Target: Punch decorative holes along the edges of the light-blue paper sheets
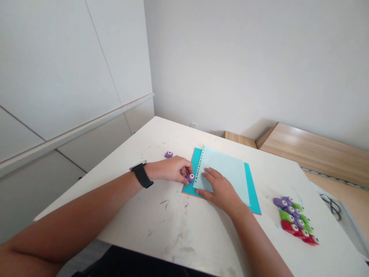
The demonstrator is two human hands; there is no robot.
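Note:
My left hand [177,169], with a black-strapped watch on the wrist, has its fingers closed around a small purple one-eyed figure [189,177]. The figure is at the left edge of a teal board [254,192], beside a light blue sheet [227,163] with a row of punched holes down its left side. My right hand [217,188] lies on the sheet, its fingers spread, thumb near the sheet's lower left corner. Another purple figure [168,154] stands on the table just beyond my left wrist.
On the right of the white table [207,234] sits a tight group of several purple, green and red figures [295,219]. Dark smudges mark the near surface. Wooden furniture [314,150] stands beyond the right edge, with a black looped item [331,206] lower down.

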